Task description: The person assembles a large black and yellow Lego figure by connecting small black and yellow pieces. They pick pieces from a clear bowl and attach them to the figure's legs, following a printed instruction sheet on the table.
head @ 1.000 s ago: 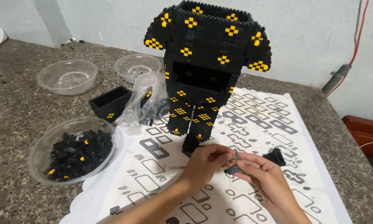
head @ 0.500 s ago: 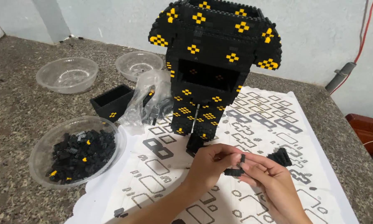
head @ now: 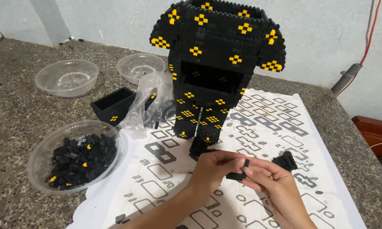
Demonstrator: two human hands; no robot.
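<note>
Near the sheet's (head: 259, 127) front edge, both hands meet over the print. Left hand (head: 214, 167) is curled, fingertips pinched on a small black brick piece (head: 235, 175). Right hand (head: 271, 184) is also mostly closed, thumb and forefinger pinching a tiny black brick (head: 246, 163) held upright right at the piece, touching or nearly so; can't tell if it's seated.

Figure (head: 218, 63), black with yellow studs, stands at the sheet's back-left part, chest cavity open. Small black sub-build (head: 285, 161) lies on the sheet just right of the hands. Another dark block (head: 198, 147) sits at the figure's feet.

Off the sheet's left edge: bowl (head: 42, 157) full of black bricks with a few yellow, crumpled clear bag (head: 150, 99), open black box (head: 113, 103). 2 empty clear bowls (head: 67, 76) (head: 140, 66) sit toward the counter's (head: 12, 114) back-left.
</note>
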